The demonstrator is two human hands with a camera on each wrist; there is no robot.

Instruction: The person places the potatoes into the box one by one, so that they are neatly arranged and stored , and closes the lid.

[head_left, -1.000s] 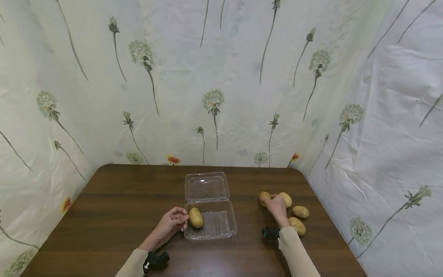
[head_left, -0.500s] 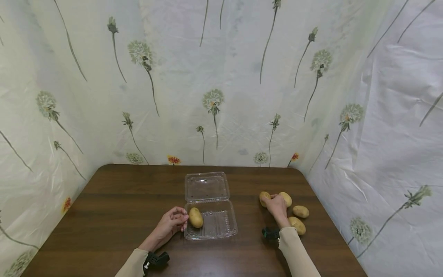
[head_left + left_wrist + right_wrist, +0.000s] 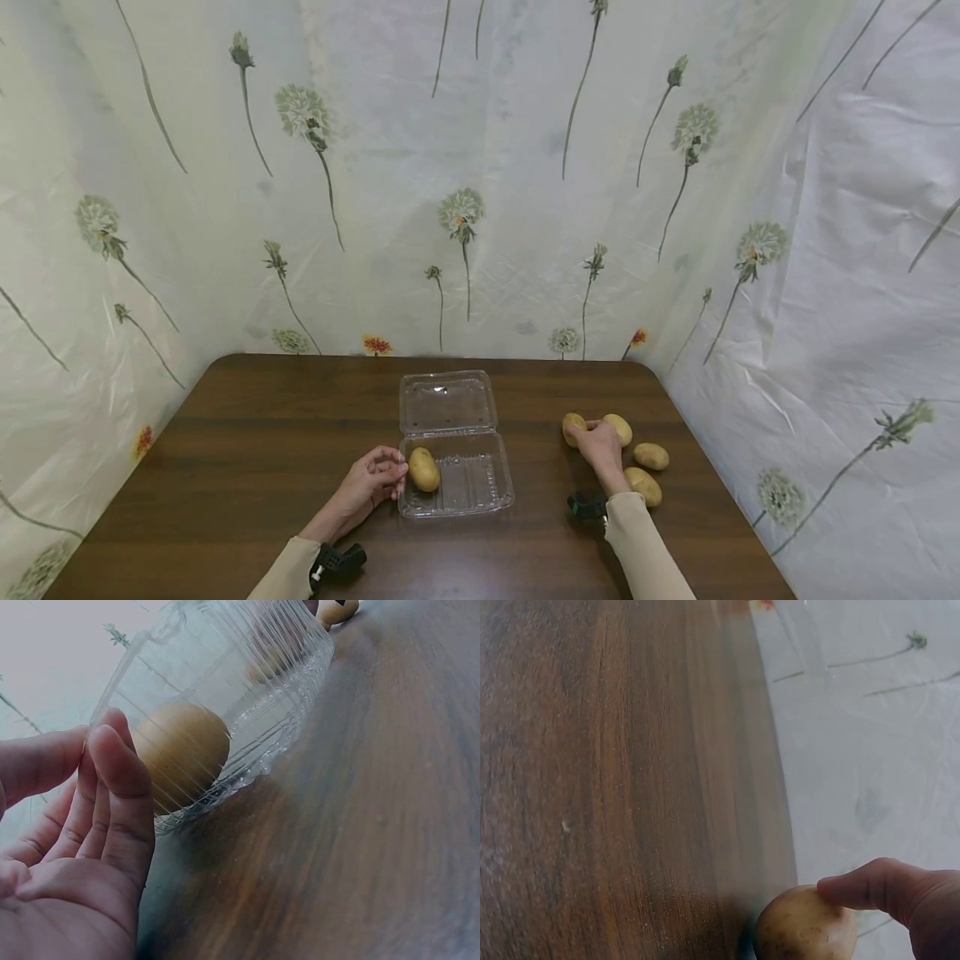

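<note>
A hinged clear plastic container [image 3: 468, 507] lies opened out at the table's middle, its lid [image 3: 447, 404] folded back. One yellow potato [image 3: 423, 470] sits in the container's left side. My left hand [image 3: 372, 483] pinches the container's left rim between thumb and fingers, close beside that potato. Over on the right, my right hand [image 3: 600, 447] grips another potato [image 3: 572, 427]; in the right wrist view its thumb [image 3: 877, 885] presses on that potato's skin, and its other fingers are hidden. A third potato [image 3: 618, 428] is just right of this hand.
Two more potatoes, one [image 3: 651, 456] near the right edge and one [image 3: 645, 486] beside the right sleeve, lie on the brown wooden table [image 3: 300, 433]. A flower-printed curtain [image 3: 510, 208] hangs behind the table and along both sides.
</note>
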